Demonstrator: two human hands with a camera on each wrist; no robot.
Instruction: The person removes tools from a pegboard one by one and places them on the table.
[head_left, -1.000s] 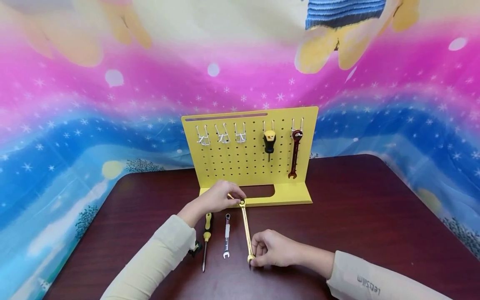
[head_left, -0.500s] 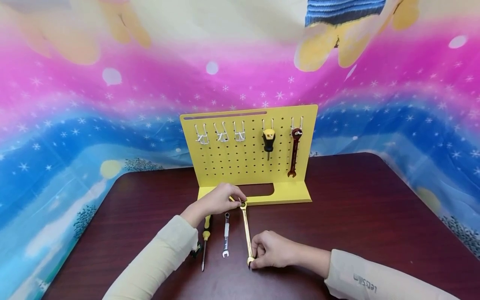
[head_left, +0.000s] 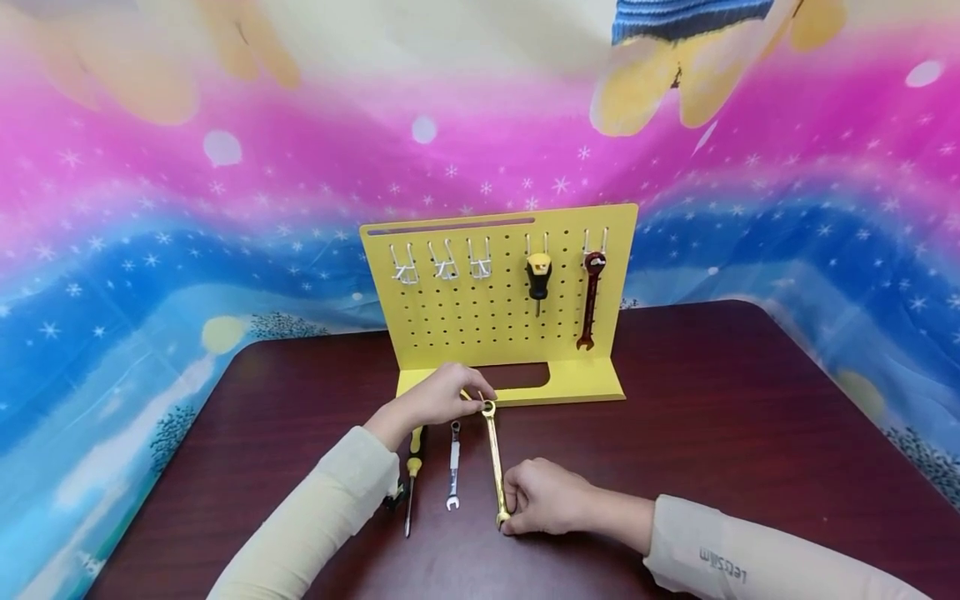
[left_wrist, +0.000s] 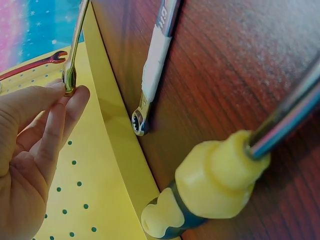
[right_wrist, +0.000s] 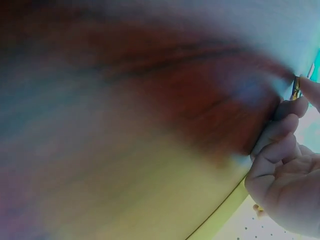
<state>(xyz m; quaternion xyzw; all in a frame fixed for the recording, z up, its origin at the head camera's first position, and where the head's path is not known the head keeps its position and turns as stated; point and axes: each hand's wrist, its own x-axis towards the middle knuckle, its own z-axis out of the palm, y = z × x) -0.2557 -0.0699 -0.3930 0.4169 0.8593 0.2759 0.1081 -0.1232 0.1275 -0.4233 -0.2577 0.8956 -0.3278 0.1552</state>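
A gold combination wrench (head_left: 494, 462) is held at both ends in front of the yellow pegboard (head_left: 480, 325). My left hand (head_left: 442, 395) pinches its ring end between thumb and fingers, as the left wrist view also shows. At the open end, nearer the table's front, my right hand (head_left: 549, 497) pinches it with curled fingers. Left of the gold wrench lies a smaller silver wrench (head_left: 453, 467) with a white wrap on its shaft. A yellow and black screwdriver (head_left: 413, 467) lies further left, partly behind the left forearm; its handle looms large in the left wrist view.
On the pegboard hang a short yellow and black screwdriver (head_left: 538, 277) and a red wrench (head_left: 592, 300). Several white hooks (head_left: 445, 262) on its left side bear nothing. The dark red table (head_left: 720, 433) meets a colourful printed cloth (head_left: 315, 175) behind.
Both hands keep their pinch on the gold wrench and hardly move. The scene shifts a little in the head view; the hung tools stay in place.
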